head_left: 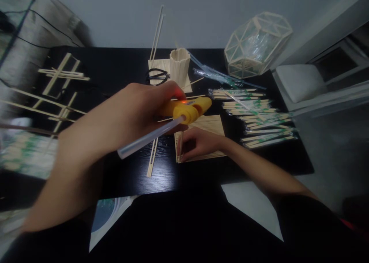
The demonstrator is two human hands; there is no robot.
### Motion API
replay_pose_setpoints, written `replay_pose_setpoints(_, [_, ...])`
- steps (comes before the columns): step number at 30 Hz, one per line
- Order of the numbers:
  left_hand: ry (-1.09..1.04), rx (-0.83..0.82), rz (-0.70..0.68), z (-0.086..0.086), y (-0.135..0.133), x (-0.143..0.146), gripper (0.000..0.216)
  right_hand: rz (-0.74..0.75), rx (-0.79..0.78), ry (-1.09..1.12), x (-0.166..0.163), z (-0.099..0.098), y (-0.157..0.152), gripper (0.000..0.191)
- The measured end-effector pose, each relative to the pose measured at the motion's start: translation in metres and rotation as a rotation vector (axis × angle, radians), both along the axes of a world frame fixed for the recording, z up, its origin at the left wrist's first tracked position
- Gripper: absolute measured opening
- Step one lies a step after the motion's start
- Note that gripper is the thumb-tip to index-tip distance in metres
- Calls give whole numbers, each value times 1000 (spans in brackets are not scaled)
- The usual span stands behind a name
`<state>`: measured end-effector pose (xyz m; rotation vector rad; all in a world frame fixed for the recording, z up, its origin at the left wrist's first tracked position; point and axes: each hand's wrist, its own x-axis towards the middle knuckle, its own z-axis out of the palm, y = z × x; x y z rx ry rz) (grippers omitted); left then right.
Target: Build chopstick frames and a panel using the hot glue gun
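My left hand (pixel 144 105) is wrapped round a yellow hot glue gun (pixel 188 111), held above the table. A red light glows on the gun, and a long clear glue stick (pixel 152 138) juts from its back toward me. Below it, my right hand (pixel 198 142) rests on a flat panel of chopsticks (pixel 209 128) laid side by side. Its fingers pinch a short chopstick (pixel 180 146) at the panel's left edge. Two loose chopsticks (pixel 152 159) lie on the table left of the panel. The gun partly hides the panel's far side.
On the black table (pixel 167 182), wrapped chopsticks (pixel 259 117) lie at right. Behind stand a chopstick cup (pixel 180 67) and black scissors (pixel 157 75). A geometric glass-like frame (pixel 258 44) sits at the back right. Stick frames (pixel 62 76) and more wrapped chopsticks (pixel 29 151) are at left.
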<state>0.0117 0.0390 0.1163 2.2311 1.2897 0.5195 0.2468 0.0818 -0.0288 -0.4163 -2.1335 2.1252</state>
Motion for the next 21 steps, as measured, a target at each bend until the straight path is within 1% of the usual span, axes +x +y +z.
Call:
replay_pose_setpoints(5, [9, -1, -7, 0, 0, -2, 27, -10, 2, 17, 0, 0, 0, 20])
replay_pose_setpoints(10, [16, 4, -9, 2, 0, -1, 28, -31, -90, 71, 0, 0, 1, 22])
replay_pose_setpoints(16, [44, 21, -10, 1, 1, -2, 29, -40, -76, 85, -1, 0, 1, 13])
replay_pose_setpoints(21, [50, 28, -40, 0, 5, -5, 35, -54, -74, 79, -1, -2, 0, 12])
